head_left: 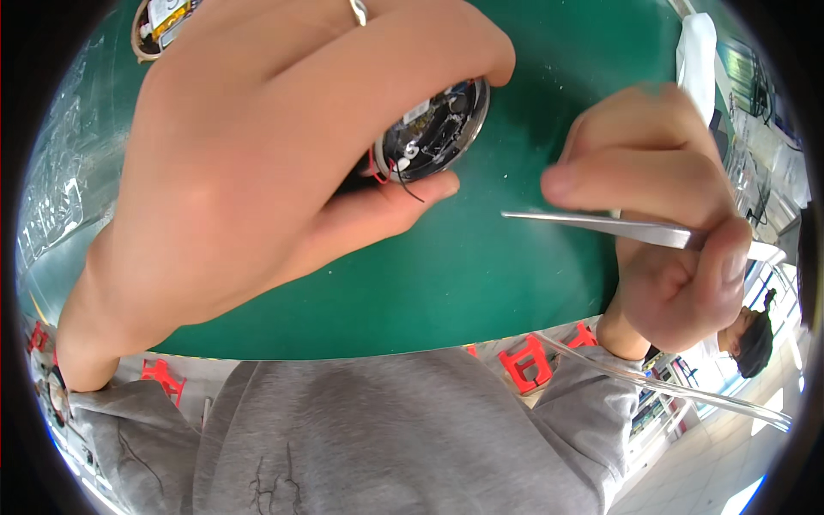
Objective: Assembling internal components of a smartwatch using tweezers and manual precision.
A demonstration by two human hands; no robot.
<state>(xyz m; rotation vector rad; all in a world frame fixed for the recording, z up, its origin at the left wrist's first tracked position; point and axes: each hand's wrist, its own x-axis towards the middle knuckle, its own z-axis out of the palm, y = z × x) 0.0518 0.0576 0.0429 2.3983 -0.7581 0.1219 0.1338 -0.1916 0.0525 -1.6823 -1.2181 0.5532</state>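
My left hand is closed round a small round device with a dark inside and a shiny metal rim. Thin red and black wires come out at its lower left side, near my thumb. Most of its left part is hidden behind my fingers. To the right, my right hand grips metal tweezers near their back end. Their thin tip points left toward the device and stays apart from it, above the green table mat.
At the upper left lies another round device with a yellow and white part in it. Clear plastic bags lie along the left edge. A white cloth-like thing is at the upper right. Red stools and another person are beyond the table.
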